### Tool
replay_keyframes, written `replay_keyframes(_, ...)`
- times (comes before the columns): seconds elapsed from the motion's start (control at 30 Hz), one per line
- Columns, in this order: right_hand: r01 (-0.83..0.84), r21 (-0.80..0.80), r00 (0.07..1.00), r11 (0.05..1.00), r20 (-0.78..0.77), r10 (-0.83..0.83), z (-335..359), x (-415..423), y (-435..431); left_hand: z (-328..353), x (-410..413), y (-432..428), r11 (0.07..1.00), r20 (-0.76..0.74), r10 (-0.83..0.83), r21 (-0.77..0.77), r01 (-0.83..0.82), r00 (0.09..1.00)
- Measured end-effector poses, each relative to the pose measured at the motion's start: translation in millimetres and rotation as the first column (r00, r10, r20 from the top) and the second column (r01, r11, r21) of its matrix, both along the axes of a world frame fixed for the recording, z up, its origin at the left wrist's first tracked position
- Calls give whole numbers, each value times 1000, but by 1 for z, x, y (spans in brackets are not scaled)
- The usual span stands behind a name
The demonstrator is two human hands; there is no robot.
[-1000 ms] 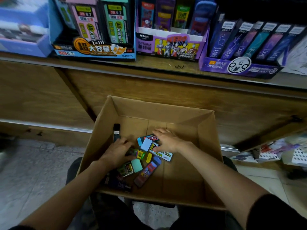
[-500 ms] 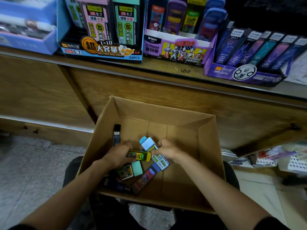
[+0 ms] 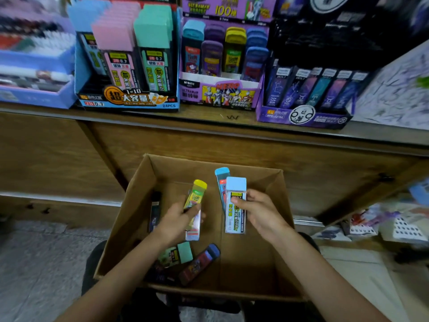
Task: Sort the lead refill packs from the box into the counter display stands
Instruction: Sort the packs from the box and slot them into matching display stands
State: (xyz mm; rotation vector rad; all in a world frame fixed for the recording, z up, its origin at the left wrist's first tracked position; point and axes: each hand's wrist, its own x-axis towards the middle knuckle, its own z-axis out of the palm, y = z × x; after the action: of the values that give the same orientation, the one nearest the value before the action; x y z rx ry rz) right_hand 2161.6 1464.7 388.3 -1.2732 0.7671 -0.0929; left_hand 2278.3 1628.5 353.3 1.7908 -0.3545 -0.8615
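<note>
The wooden desk (image 3: 162,126) is crowded with look-alike display stands (image 3: 130,101), so a pack could land in the wrong one; below, above a grey floor (image 3: 34,263), the cardboard box (image 3: 287,205) holds more. The left grip (image 3: 178,219) clasps a yellow-capped pack (image 3: 196,198); the right grip (image 3: 262,212) pinches two stacked packs (image 3: 235,205), whose rear one may slip

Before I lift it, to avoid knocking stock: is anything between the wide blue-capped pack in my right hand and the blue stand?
Nothing visible does. The right hand holds the wide pack over the box; only the counter edge lies below the blue stand.
</note>
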Motion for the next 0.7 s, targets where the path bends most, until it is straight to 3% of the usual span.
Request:
replay_keyframes(0.1,8,67,996,998,93,-14,18,-9,5,22,-28,-20,970,-226,126,-176,-168,966)
replay_keyframes(0.2,21,86,991,996,130,-32,30,-16,11,40,-48,-36,935,-291,165,-258,-243,943)
replay_keyframes(0.4,26,6,992,1000,123,-26,44,-24,16,64,-65,-41,919,-221,93,-357,-169,971)
replay_keyframes(0.7,-20,-52,971,998,239,31,80,-16,17,102,-55,-38,888,-109,133,-429,-167,985)
